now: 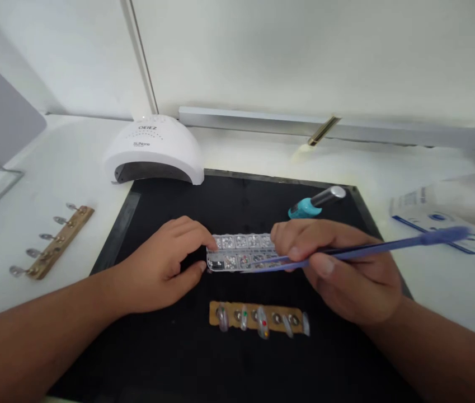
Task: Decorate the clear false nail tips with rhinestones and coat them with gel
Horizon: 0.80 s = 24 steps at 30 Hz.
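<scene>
The left hand (170, 260) lies half curled, its index fingertip on the near-side end of a clear compartment case (241, 252) of rhinestones, its thumb just beside that end; I cannot tell whether it truly grips the case; the right hand (342, 268) has a pair of violet-blue tweezers (354, 252) pinched between thumb and fingers, their slim tips pointing toward the left hand, slightly apart, over the case's front row; its curled fingers hide the case's other end, so the case sits between the two hands; below both hands, on the black mat (153, 358), lies a wooden strip (251, 323) bearing false nail tips, one with red and yellow dots, another with a green one; just beyond the right hand, a teal nail polish bottle (306, 207) lies tilted; well beyond the left hand stands a white nail lamp (153, 148); out past the left forearm rests a second wooden strip (63, 240) with clear tips; far beyond the right hand is a gold tube (324, 132).
</scene>
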Available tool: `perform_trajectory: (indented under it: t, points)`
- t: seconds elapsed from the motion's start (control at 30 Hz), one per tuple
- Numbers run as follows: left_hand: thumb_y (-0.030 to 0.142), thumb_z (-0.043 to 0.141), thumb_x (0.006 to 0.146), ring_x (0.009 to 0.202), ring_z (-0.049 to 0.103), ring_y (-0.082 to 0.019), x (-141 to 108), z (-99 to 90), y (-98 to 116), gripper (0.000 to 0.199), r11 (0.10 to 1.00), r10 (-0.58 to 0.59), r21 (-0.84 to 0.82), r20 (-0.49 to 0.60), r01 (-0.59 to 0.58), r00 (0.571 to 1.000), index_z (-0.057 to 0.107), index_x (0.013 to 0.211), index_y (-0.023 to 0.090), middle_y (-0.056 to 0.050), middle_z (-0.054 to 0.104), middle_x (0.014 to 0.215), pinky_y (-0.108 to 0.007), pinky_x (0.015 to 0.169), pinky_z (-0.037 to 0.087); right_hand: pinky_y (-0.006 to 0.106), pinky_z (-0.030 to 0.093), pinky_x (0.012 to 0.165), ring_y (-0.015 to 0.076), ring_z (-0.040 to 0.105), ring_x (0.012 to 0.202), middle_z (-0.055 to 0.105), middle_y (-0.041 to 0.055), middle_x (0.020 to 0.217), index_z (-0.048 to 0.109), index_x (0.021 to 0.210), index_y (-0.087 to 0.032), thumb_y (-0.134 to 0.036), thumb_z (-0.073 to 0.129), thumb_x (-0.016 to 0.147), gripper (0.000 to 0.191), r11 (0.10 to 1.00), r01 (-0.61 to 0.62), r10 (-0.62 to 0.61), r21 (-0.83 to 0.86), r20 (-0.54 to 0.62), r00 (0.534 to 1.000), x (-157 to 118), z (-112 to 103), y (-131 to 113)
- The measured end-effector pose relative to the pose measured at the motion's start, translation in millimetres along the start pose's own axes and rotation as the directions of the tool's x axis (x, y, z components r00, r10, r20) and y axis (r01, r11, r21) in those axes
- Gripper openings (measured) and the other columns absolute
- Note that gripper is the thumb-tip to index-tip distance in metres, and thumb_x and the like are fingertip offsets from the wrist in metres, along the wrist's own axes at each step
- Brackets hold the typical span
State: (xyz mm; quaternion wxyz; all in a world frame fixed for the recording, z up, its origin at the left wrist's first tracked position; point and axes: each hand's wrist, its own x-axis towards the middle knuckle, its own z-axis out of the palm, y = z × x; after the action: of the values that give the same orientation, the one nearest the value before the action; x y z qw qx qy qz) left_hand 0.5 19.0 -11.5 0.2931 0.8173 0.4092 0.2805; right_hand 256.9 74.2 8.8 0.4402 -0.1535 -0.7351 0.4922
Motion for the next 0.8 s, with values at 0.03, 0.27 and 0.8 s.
perform_trajectory:
  t: [0.03, 0.27, 0.8]
  points:
    - [0.005, 0.056, 0.086, 0.103, 0.053, -0.019, 0.3, 0.2, 0.4, 0.028, 1.000, -0.022, -0.003, 0.006, 0.022, 1.000, 0.054, 0.110, 0.021, -0.003, 0.061, 0.107, -0.036, 0.090, 0.043, 0.033, 0.044, 0.059, 0.0141, 0.052, 0.063, 0.057, 0.0010, 0.070, 0.067, 0.091, -0.019, -0.029, 0.057, 0.095, 0.015, 0.998, -0.041, 0.040, 0.054, 0.015, 0.999, -1.4, 2.0, 5.6]
    - [0.010, 0.055, 0.091, 0.097, 0.054, -0.016, 2.4, 0.5, 4.0, 0.018, 0.999, -0.052, 0.013, -0.006, 0.052, 0.999, 0.057, 0.107, 0.020, -0.001, 0.063, 0.102, -0.032, 0.088, 0.042, 0.031, 0.047, 0.060, 0.0139, 0.057, 0.069, 0.059, 0.0022, 0.076, 0.065, 0.097, -0.017, -0.021, 0.052, 0.097, 0.013, 0.993, -0.097, 0.087, 0.062, 0.151, 0.985, -2.4, -0.6, 9.0]
    - [0.010, 0.054, 0.092, 0.089, 0.058, -0.012, 7.2, 3.0, 4.9, 0.015, 0.995, -0.083, 0.043, -0.094, 0.087, 0.992, 0.060, 0.102, 0.020, 0.002, 0.066, 0.094, -0.028, 0.083, 0.044, 0.023, 0.050, 0.067, 0.0103, 0.060, 0.075, 0.065, 0.0018, 0.083, 0.059, 0.099, -0.016, -0.014, 0.054, 0.093, 0.008, 0.912, 0.057, 0.075, -0.406, 0.301, 0.951, 4.7, 10.4, 2.9]
